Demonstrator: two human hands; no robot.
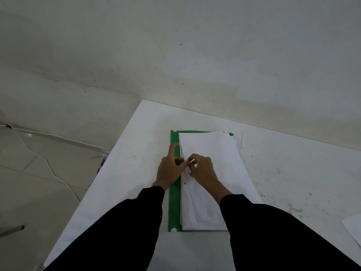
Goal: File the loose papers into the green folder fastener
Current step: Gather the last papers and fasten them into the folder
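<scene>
Worktop: the white worktop (273, 173) stands against a pale wall, its left corner over a tiled floor (29, 173).
Folder: the green folder (174, 202) lies flat near the middle of the worktop, only its left strip and top edge showing past the sheets.
Papers: a stack of white papers (214, 163) sits on the folder, edges a little uneven, with a punched hole visible near the left margin just below the hands.
Left hand: the left hand (170, 169) rests at the stack's left edge, index finger pointing up along the green strip, thumb and other fingers pinched at a small pale piece (too small to identify).
Right hand: the right hand (202, 167) meets it fingertip to fingertip, its grip closed on the same small piece above the margin.
Sleeves: both arms wear black sleeves (273, 231).
Loose strip: a thin white strip (243, 140) lies on the worktop just beside the stack's upper right corner.
Stray sheet: another white sheet (353, 227) pokes in at the right edge, well apart from the folder.
</scene>
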